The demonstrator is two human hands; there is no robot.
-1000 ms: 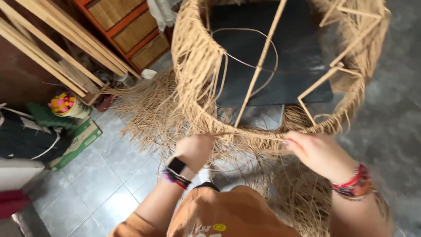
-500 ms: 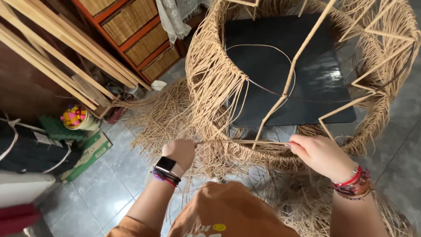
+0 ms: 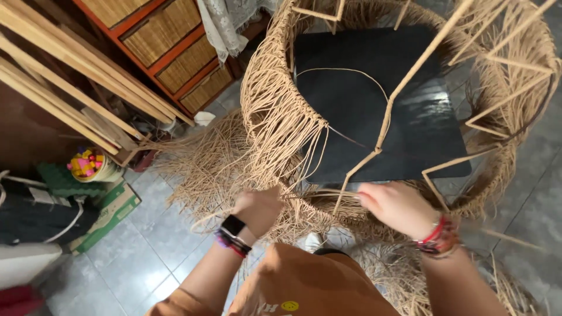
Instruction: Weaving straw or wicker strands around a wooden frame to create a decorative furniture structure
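View has tilted; grey tiled floor [image 3: 134, 257] unchanged.

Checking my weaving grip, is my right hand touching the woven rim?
Touching: the head view shows the right hand pressed against the woven rim, fingers on its strands.

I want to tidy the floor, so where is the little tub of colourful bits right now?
In the head view the small tub of colourful pieces sits at the far left on a green carton, below the leaning wooden slats, well left of the left hand.
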